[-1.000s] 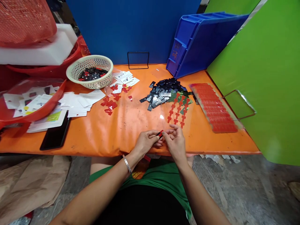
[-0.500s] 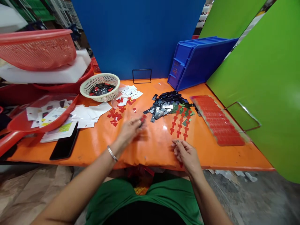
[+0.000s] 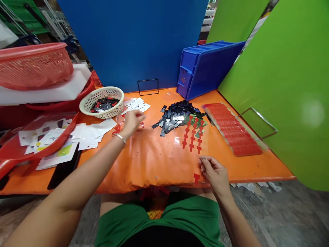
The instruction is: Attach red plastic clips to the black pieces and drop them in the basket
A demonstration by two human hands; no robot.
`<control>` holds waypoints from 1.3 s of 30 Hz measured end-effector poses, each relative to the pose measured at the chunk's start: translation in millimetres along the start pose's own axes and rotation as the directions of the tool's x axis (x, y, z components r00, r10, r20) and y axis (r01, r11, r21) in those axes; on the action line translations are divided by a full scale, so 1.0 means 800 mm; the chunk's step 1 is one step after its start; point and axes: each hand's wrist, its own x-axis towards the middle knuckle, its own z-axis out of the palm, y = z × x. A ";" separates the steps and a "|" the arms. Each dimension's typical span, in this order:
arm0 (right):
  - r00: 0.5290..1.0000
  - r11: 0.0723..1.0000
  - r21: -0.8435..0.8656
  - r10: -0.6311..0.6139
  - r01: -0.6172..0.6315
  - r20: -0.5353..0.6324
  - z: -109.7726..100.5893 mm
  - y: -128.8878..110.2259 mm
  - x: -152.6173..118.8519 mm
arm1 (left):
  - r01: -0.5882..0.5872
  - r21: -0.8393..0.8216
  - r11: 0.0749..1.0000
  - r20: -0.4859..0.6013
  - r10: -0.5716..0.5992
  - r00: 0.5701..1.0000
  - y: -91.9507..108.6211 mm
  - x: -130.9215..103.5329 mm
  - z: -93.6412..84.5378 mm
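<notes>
In the head view my left hand [image 3: 133, 122] is over the small red pieces [image 3: 117, 129] at the left of the orange table, its fingers slightly bent and partly hidden. Whether it holds anything is unclear. Near the front edge, thumb and fingers of my right hand [image 3: 212, 168] pinch what looks like a clear sheet with red T-shaped stickers [image 3: 192, 139] in rows. One red T shape [image 3: 196, 178] sits lower, beside this hand. Beyond the sheet lies a heap of flat black pieces [image 3: 171, 120], partly covered by its far end.
A cream basket [image 3: 102, 115] with black and red pieces stands at back left, beside white papers [image 3: 86, 133] and a red dustpan-like scoop [image 3: 61, 144]. Stacked red sheets [image 3: 233, 130] lie right. A blue crate [image 3: 210, 70] leans behind; a dark phone-like slab [image 3: 63, 173] lies left.
My left hand has moved left and away from me, from mid-table to the red pieces; the black-and-red piece in its fingers no longer shows. My right hand stays near the sheet's edge. The view has shifted.
</notes>
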 end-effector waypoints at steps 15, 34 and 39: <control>0.992 0.975 -0.185 -0.120 0.124 0.036 -0.007 -0.008 -0.007 | -0.113 0.252 0.961 0.213 0.059 0.975 0.013 -0.047 0.127; 0.902 0.617 -0.678 -0.134 0.400 0.410 -0.015 -0.006 -0.015 | 0.725 -0.448 0.523 0.674 -0.336 0.658 0.050 -0.236 0.151; 0.918 0.624 -0.675 -0.230 0.394 0.323 -0.014 0.001 -0.030 | 0.730 -0.464 0.502 0.650 -0.367 0.666 0.044 -0.234 0.166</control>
